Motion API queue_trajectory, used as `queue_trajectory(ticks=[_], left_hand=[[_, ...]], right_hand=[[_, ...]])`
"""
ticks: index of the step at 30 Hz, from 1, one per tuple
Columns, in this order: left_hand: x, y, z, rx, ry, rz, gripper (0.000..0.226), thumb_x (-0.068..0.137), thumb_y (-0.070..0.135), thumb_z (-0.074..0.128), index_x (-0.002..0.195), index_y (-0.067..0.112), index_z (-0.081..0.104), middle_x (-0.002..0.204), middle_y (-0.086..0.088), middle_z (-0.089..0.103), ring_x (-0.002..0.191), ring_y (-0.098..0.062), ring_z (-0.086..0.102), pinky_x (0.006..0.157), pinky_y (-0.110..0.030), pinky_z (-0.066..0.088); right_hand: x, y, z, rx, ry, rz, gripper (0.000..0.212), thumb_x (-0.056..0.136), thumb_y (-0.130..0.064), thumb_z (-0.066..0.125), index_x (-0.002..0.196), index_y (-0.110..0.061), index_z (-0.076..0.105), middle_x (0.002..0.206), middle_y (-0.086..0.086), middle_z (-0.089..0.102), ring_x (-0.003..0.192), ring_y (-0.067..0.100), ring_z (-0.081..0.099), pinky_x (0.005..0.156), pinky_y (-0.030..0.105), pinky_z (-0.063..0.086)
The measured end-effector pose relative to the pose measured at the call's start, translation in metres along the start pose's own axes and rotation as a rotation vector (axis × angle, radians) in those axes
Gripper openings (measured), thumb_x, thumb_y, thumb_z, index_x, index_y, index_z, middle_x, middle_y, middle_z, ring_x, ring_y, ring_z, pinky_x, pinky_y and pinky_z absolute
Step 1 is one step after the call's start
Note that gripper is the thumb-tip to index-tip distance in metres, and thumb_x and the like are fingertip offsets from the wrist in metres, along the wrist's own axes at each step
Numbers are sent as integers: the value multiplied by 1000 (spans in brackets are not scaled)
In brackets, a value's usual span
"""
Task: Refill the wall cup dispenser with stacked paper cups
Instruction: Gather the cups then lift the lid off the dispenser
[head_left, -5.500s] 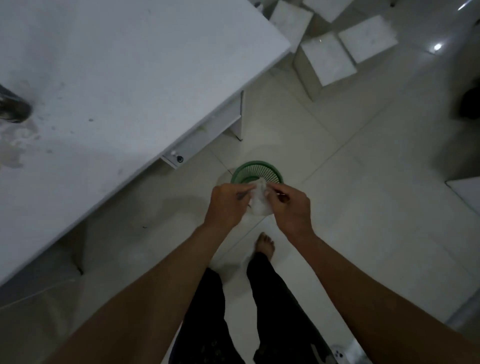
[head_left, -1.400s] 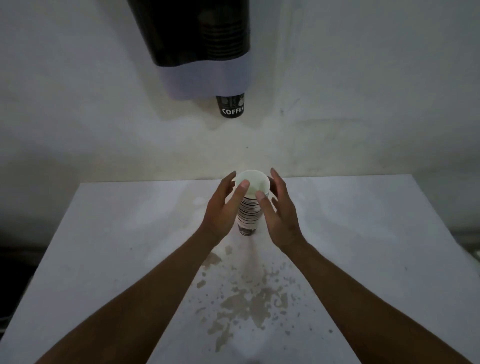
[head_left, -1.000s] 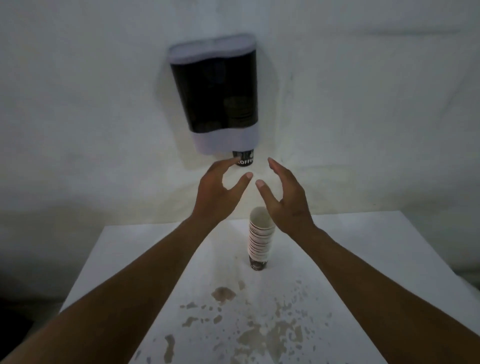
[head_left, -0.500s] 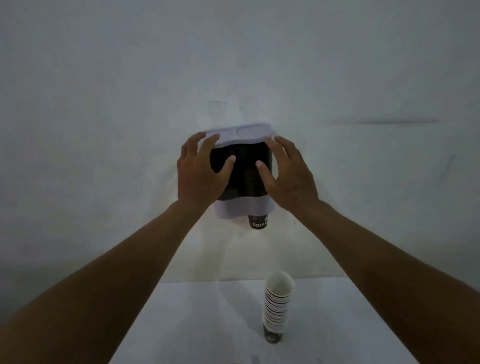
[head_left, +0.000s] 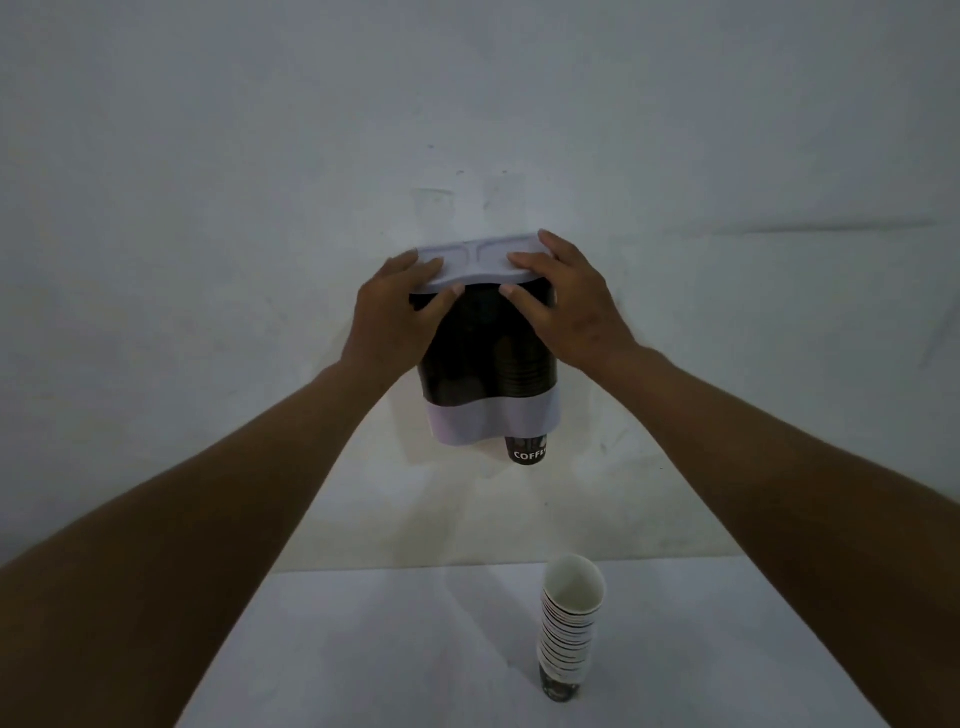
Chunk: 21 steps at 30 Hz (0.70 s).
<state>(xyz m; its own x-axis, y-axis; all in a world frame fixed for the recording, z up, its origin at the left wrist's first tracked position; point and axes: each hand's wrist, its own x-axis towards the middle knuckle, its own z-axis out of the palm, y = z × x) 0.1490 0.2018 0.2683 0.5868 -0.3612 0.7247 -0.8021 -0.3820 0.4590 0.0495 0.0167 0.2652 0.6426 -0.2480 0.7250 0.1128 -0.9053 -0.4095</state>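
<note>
A dark two-tube cup dispenser (head_left: 485, 358) with a pale base hangs on the white wall. Its pale lid (head_left: 475, 260) sits on top. My left hand (head_left: 397, 317) grips the lid's left end, fingers on top and thumb under the front edge. My right hand (head_left: 563, 301) grips the lid's right end the same way. A black cup marked COFFEE (head_left: 527, 451) pokes out below the right tube. A stack of striped paper cups (head_left: 569, 631) stands upright on the white table (head_left: 415, 649) beneath, apart from both hands.
The plain white wall (head_left: 727, 156) fills the view behind the dispenser. The table's back edge meets the wall just behind the cup stack.
Both hands left the cup stack on the table, rose to the dispenser, and have slid from its dark sides up onto the lid's ends.
</note>
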Motion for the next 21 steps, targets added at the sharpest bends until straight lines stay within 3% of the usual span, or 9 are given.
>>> queue_trajectory(ticks=[3,6,14,21], left_hand=[[2,4,-4,12,21,31,46,90,33,69,128,7,64,140,-13,56,129,-25,52,108,-24,34],[-3,6,-16,4,65,76,48,89,36,67,127,6,64,139,-15,57,131,-29,51,111,-35,39],[-86,-23,-47,64,137,232,44,91,32,67,125,4,65,136,-15,60,132,-29,52,113,-47,38],[-193,-59,-46,133,74,257,43,91,27,70,125,1,63,135,-17,60,130,-31,54,110,-50,41]], right_hand=[[1,-7,-2,-8,32,-18,39,93,-34,65,128,-18,64,153,11,42,137,26,45,112,32,36],[-5,-21,-3,-4,111,-60,38,93,-34,64,127,-17,64,151,11,43,137,25,45,108,27,37],[-91,-60,28,62,165,-70,38,93,-33,63,127,-15,64,149,11,46,137,30,46,106,40,48],[-199,-74,76,103,62,39,44,93,-38,58,131,-16,62,146,9,50,138,29,45,107,46,47]])
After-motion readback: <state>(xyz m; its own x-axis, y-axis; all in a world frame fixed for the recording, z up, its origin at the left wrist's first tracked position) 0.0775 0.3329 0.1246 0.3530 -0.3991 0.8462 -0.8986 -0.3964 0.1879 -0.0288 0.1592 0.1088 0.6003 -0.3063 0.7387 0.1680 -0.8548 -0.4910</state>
